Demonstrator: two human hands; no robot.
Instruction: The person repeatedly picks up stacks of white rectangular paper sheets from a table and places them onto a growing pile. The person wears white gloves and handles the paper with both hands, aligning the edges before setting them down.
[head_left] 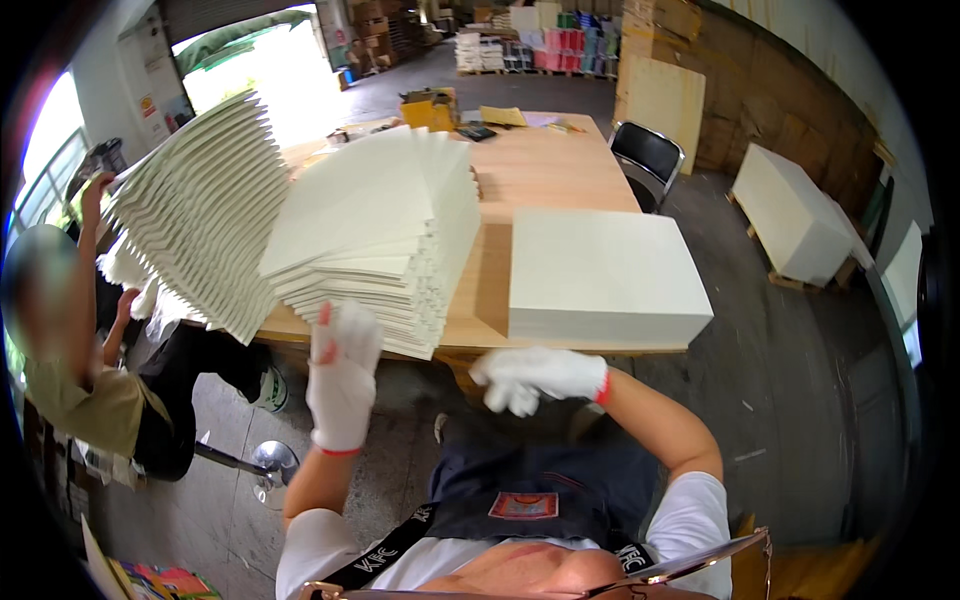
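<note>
A stack of white paper sheets (350,215) lies fanned out unevenly on the wooden table, its layered edges facing me. My left hand (343,375), in a white glove with some fingers bare, is raised at the stack's near edge with its fingers stretched out; whether it touches the paper I cannot tell. In front of the table edge, my right hand (540,378) wears a white glove with a red cuff. Its fingers are apart and slightly bent, with nothing seen in them. Just beyond it sits a neat, squared white paper stack (605,265).
At the left, a seated person (85,390) has hands by another fanned paper pile (205,210). A yellow box (430,108) stands on the table's (545,165) far part. A black chair (648,155) is at its right side; a white block (790,210) rests on a pallet beyond.
</note>
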